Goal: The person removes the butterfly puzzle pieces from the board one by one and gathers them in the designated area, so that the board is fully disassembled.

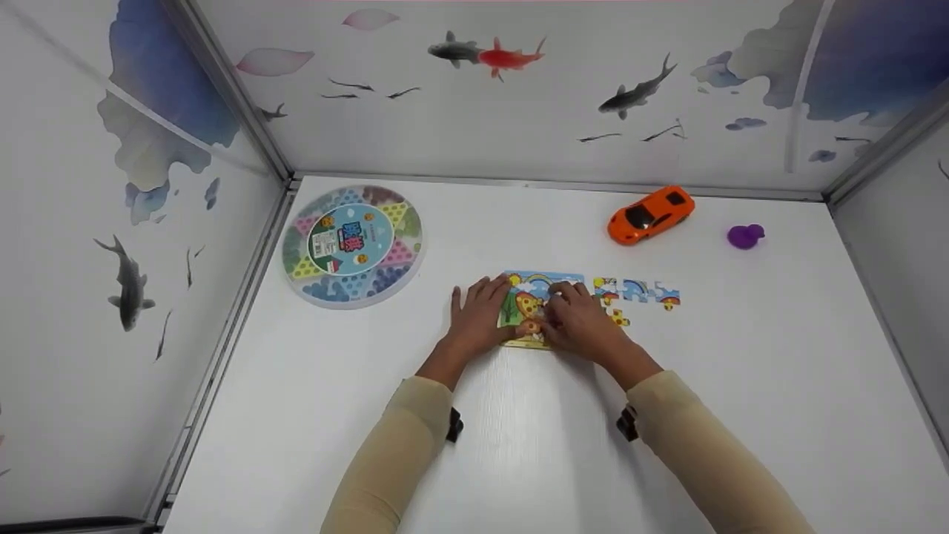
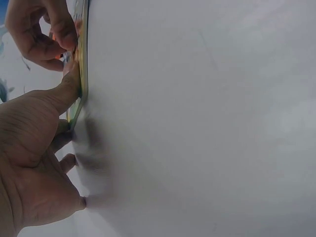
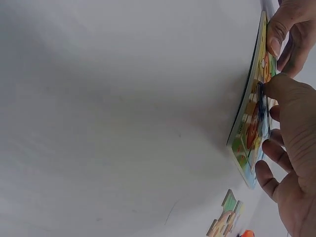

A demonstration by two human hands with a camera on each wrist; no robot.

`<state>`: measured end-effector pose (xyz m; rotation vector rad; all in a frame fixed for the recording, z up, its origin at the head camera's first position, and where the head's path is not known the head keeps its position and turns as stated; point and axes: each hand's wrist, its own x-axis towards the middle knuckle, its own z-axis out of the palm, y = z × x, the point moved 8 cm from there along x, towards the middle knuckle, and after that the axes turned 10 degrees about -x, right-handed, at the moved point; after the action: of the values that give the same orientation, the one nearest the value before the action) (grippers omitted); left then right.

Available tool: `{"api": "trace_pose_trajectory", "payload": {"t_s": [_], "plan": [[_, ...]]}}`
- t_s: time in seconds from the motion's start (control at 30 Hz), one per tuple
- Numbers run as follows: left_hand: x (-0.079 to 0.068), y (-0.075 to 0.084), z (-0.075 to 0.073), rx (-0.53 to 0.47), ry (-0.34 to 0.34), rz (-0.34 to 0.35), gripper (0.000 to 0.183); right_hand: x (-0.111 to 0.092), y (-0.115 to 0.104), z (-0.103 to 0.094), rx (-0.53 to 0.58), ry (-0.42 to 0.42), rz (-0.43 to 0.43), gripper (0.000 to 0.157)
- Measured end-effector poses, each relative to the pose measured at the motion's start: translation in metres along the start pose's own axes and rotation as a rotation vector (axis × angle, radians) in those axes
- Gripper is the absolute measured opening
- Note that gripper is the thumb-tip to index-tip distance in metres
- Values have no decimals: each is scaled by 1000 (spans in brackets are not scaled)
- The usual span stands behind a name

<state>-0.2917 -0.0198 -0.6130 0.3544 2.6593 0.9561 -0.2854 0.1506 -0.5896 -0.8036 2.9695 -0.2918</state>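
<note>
A colorful picture puzzle (image 1: 529,302) in a flat board lies on the white table between both hands. My left hand (image 1: 474,324) rests at its left side, fingers spread and thumb pressing on the front left part. In the left wrist view the left fingertips (image 2: 67,162) are at the table beside the board's edge. My right hand (image 1: 586,324) is over the right half with bent fingers. The right wrist view has its thumb against a dark-edged puzzle piece (image 3: 260,96), slightly raised; the right fingers partly hide it. Several loose puzzle pieces (image 1: 635,290) lie right of the board.
A round Chinese checkers box (image 1: 408,267) lies at the back left. An orange toy car (image 1: 651,215) and a purple rubber duck (image 1: 744,236) stand at the back right. Walls printed with fish (image 1: 637,96) border the table's back and sides.
</note>
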Motion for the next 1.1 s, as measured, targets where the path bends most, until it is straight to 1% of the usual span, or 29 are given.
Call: {"api": "trace_pose_trajectory", "payload": {"t_s": [0.2,0.37,0.57,0.87,1.0,1.1], "plan": [[0,0,0,8,-2,3,92,-3,7,-1,24,-3,15,29],[-1,0,-1,6,-1,10,92,-6,11,-3,42,20,21,23],[0,-1,1,17,-11,-6,91,-11,17,-4,74,22,38,21],[1,-2,2,-3,0,-14,91,-19,25,-6,26,12,55,27],[1,-1,1,8,7,-11,92,-23,33,-9,24,15,76,25],[0,1,0,13,14,0,92,-27,38,-12,28,36,81,22]]}}
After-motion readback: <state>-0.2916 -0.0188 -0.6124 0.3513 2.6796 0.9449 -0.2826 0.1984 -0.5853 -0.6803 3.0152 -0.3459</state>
